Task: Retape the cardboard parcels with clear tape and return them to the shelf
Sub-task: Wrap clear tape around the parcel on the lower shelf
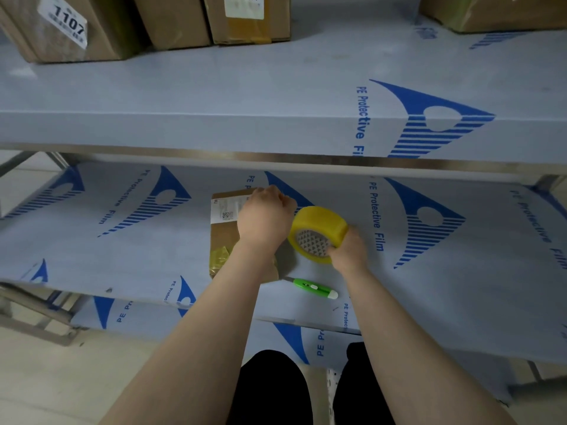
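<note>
Setting: metal shelving, each level covered in pale film printed with blue logos and "PE Protective Film"; pale floor (46, 378) below.

Upper shelf (214, 87): a cardboard box labelled "1107" (61, 29) at far left, a second labelled box (248, 19) near centre, and another box (491, 13) at far right, all at the back.

Middle shelf (122, 256), left to right:
- Parcel (222, 237): flat brown cardboard, lying on the film near centre, white printed label on its far end, crumpled yellowish tape at its near left corner.
- Left hand (264, 219): over the parcel's right side, fingers curled tight at the far edge; whether they pinch anything cannot be told.
- Tape roll (319, 228): yellow-tinted, on edge, just right of the parcel and beside the left hand's knuckles.
- Right hand (348, 251): grips the tape roll from the right, fingers wrapped over its rim.
- Utility knife (314, 288): green and white, lying on the film near the front, between the forearms.
</note>
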